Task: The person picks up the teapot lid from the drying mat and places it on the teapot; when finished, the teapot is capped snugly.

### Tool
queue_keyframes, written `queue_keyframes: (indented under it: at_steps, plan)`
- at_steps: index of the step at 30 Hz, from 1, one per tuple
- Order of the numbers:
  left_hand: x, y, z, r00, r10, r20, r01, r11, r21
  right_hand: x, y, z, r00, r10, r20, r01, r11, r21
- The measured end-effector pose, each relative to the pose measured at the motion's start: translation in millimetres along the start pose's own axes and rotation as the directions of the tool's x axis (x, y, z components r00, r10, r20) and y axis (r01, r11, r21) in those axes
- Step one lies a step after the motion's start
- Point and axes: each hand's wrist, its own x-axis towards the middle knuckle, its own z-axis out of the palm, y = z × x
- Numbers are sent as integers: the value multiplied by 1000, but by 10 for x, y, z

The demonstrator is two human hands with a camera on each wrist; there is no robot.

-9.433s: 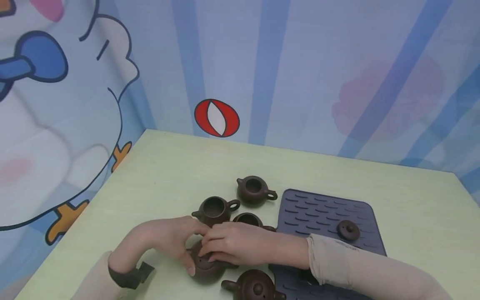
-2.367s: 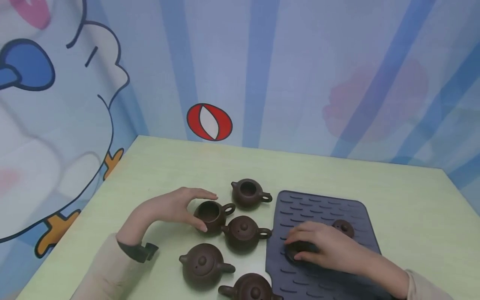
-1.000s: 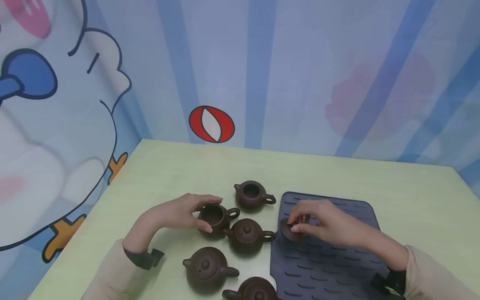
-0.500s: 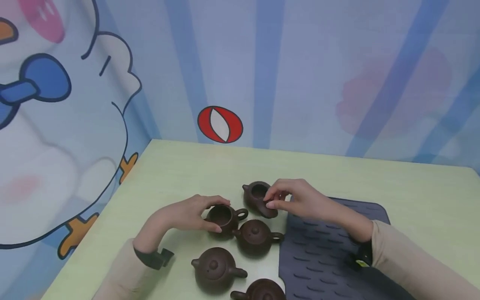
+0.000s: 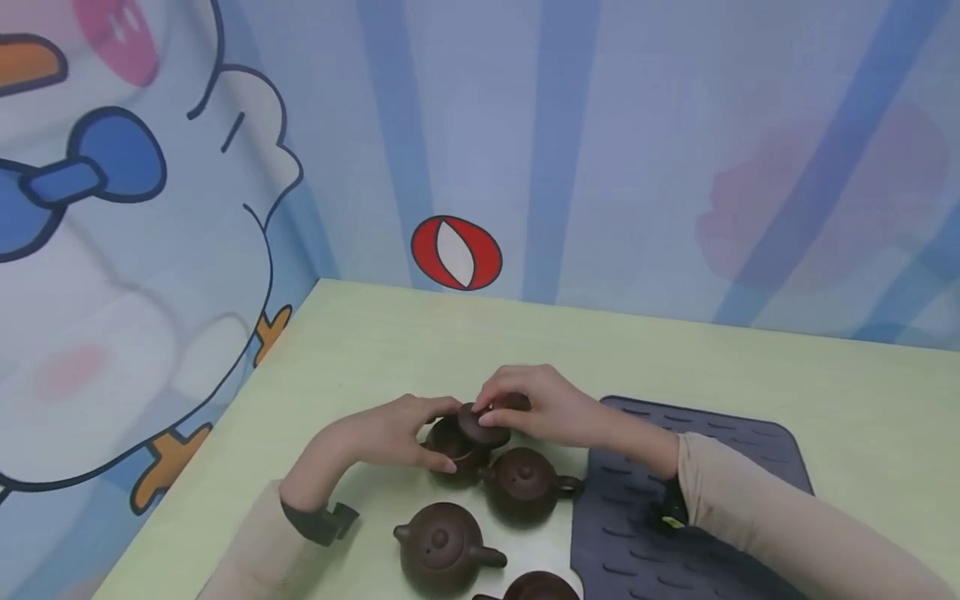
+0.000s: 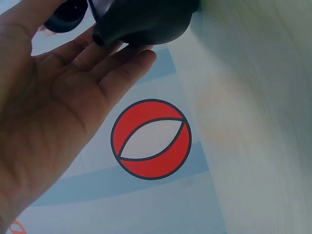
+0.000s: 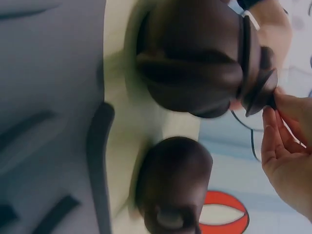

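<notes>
My left hand (image 5: 393,429) holds a dark brown teapot (image 5: 468,471) with its mouth uncovered, thumb on the near side and fingers round the far side. In the left wrist view the fingers lie along the dark teapot (image 6: 156,24). By its knob, my right hand (image 5: 547,408) pinches a round lid (image 5: 480,429). This lid is tilted over the right part of the mouth. In the right wrist view, fingertips and thumb grip the lid (image 7: 263,92) close to a teapot. A lidded teapot (image 5: 523,483) stands just right of the held one.
Nearer the body are two more lidded teapots, one with its spout left (image 5: 441,546) and one cut off by the frame (image 5: 540,587). The right hand mostly hides another teapot behind it. A dark grey ridged mat (image 5: 615,533) lies on the right, under the right forearm.
My right hand has lifted a lid from the mat and carried it left, past the far teapot, to the held one. The left hand stays at its teapot. Earlier, two nearer teapots got lids.
</notes>
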Motion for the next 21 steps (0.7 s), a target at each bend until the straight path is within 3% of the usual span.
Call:
queue_keyframes:
  at_steps: [10,21]
  plan:
    - [12,-2,5,1000,16,6,-16,998,-57,91,-80,183,994,-53,92,68,984,-166]
    - [22,-11,1,1000,21,4,-21,997,-81,150,-132,190,985,-128,119,154,956,-250]
